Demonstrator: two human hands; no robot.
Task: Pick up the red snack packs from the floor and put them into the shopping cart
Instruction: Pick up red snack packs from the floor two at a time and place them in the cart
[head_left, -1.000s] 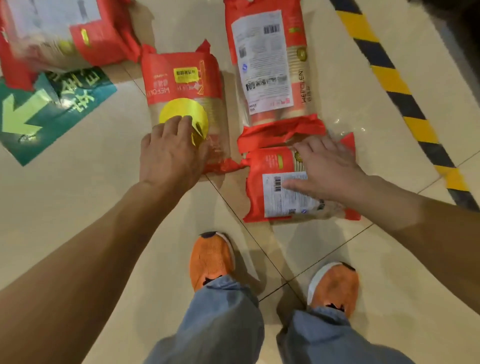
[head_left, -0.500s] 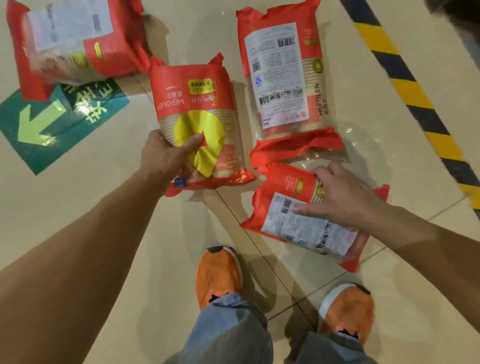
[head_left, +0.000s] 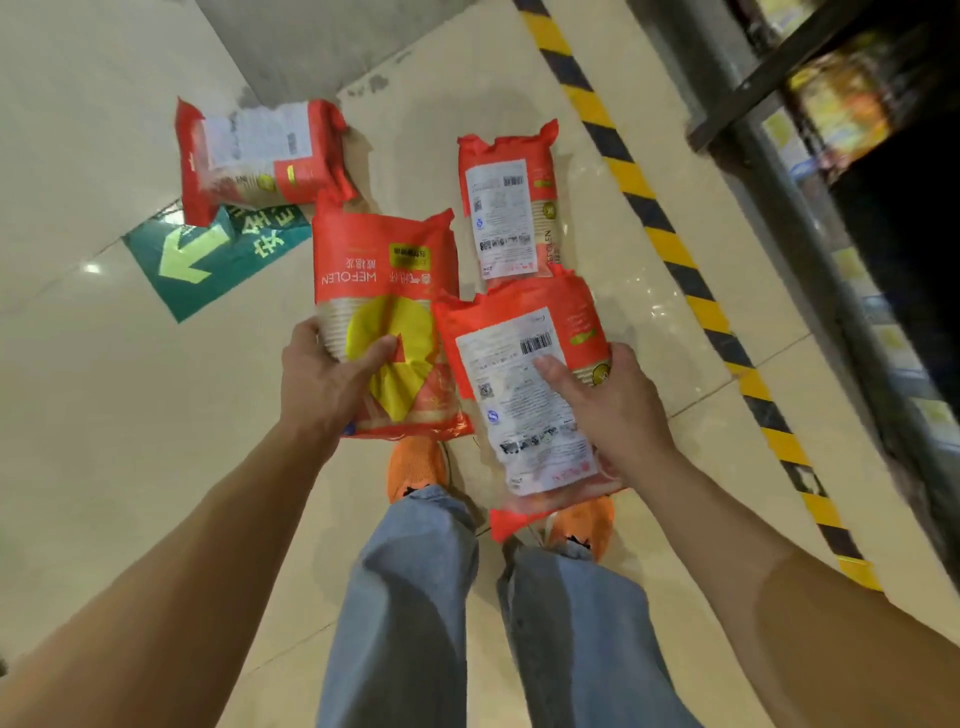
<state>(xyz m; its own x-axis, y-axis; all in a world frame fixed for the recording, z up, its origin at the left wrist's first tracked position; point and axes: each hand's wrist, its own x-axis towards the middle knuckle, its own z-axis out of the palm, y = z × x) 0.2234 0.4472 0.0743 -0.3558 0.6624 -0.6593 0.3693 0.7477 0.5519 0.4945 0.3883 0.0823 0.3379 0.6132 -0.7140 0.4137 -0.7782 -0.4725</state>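
Clamped in the left hand (head_left: 332, 379) is one red pack (head_left: 387, 332); another pack (head_left: 530, 405) is gripped by the right hand (head_left: 613, 405) — both lifted beside the green arrow sticker (head_left: 208, 260). Carrying is in hand — the cart, unseen, must be found next.

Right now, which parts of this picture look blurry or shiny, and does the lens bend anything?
Head view: the shelf at the upper right is smeared by motion blur; the far floor pack has an unreadable label, while the pack in the right hand shows a clear barcode. A small bright glare spot sits on the glossy floor. The wide lens stretches both forearms toward the corners.
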